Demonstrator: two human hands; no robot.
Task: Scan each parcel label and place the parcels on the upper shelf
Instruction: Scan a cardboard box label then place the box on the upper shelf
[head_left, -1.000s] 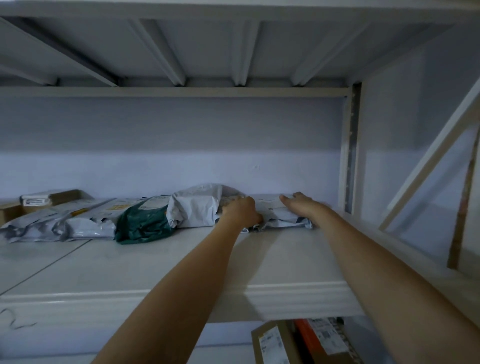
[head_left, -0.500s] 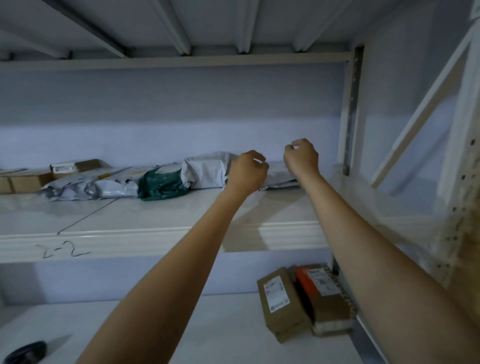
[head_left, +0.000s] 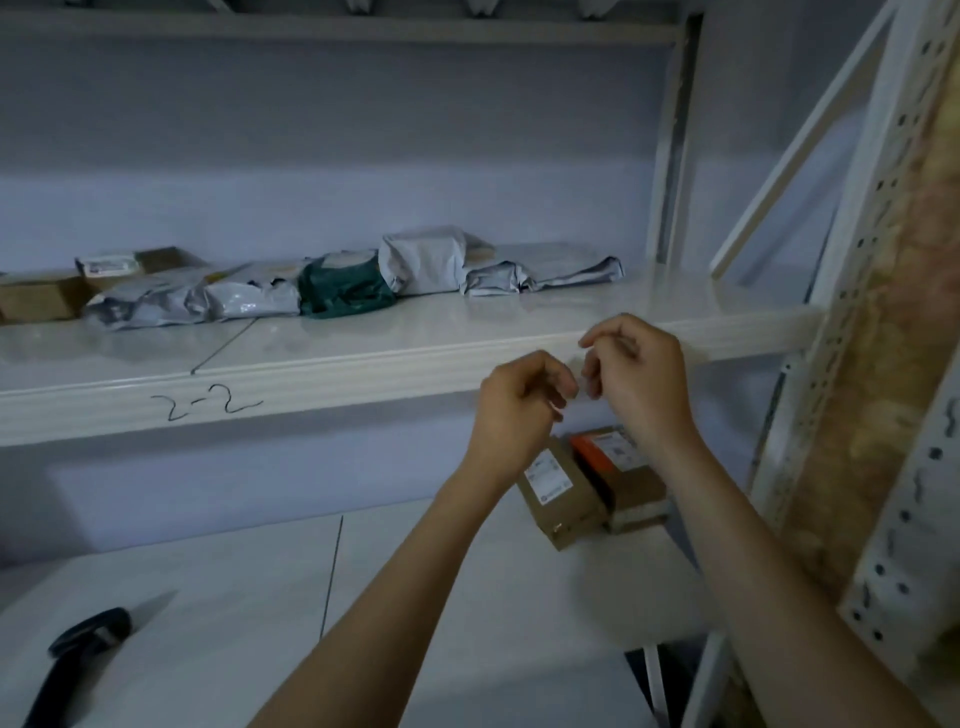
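1. My left grip (head_left: 522, 400) is holding nothing, fingers loosely curled, hanging in front of the upper shelf (head_left: 332, 379) edge. My right grip (head_left: 636, 371) is doing the same just beside it, fingertips near each other, empty as well.
2. Both forearms are reaching up and forward from the bottom of the view, wrists bent a little, hands sitting below the shelf lip and above the bench (head_left: 260, 597).
3. Done, judging from the layout: a row of parcels is already lying on the upper shelf. The grey mailer (head_left: 540, 270) is lying at the right end, next to it a taller grey bag (head_left: 423, 257), then a green bag (head_left: 345, 288), more grey bags (head_left: 197, 299) and brown boxes (head_left: 41, 293) at the far left.
4. Left to do: two parcels are waiting on the bench at the right, behind my hands: a brown box (head_left: 558, 491) with a white label and an orange-topped box (head_left: 621, 465) touching it.
5. The scanner (head_left: 78, 654) is lying on the bench at lower left, well apart from both hands.
6. Guessing next: I am going for the scanner and one box; roughly most parcels are shelved.
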